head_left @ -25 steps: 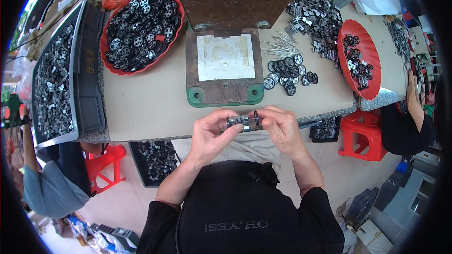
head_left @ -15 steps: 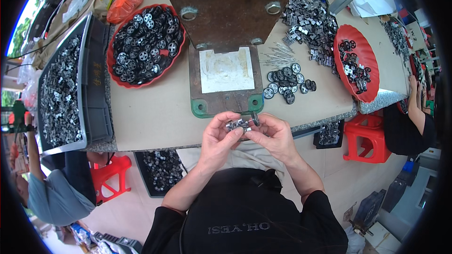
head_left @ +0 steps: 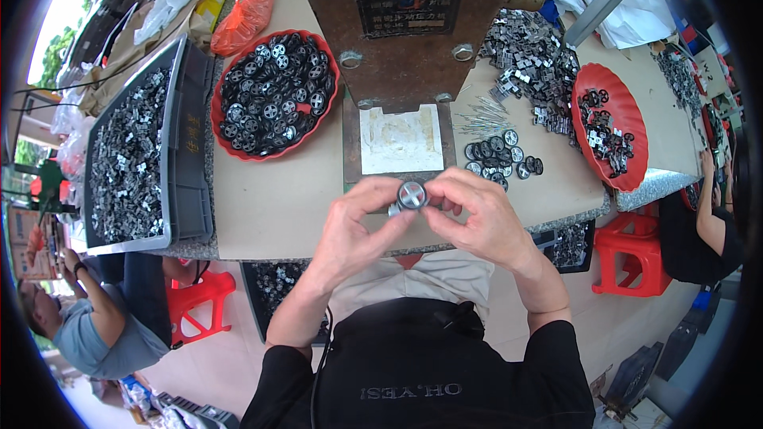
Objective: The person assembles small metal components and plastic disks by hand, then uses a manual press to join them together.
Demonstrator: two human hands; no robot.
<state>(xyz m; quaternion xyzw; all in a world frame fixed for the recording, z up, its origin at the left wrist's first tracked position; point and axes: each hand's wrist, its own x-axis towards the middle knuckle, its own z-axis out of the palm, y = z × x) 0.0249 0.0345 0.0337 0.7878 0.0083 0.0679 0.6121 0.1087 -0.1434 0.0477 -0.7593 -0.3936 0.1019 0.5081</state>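
Observation:
In front of the press, my left hand [head_left: 354, 226] and my right hand [head_left: 485, 214] are raised close together over the table's near edge. A small black wheel with silver spokes [head_left: 412, 195] faces up between their fingertips. My left thumb and fingers pinch the small silver part [head_left: 393, 210] under it, mostly hidden. The right thumb and curled fingers close at the wheel's right side. Just beyond my right hand lie several loose wheels [head_left: 497, 155] and a bunch of thin metal pins [head_left: 485, 119].
The brown metal press [head_left: 413, 56] stands ahead, with a white pad [head_left: 401, 151] on its base. A red bowl of wheels [head_left: 332, 103] and a grey crate of metal parts [head_left: 187, 151] are left. Right are piled metal parts [head_left: 532, 63] and another red bowl [head_left: 636, 131]. People sit at both sides.
The wheel has turned from edge-on to face up and now sits nearer the left fingertips. Both hands have shifted slightly, and the whole view has moved a little.

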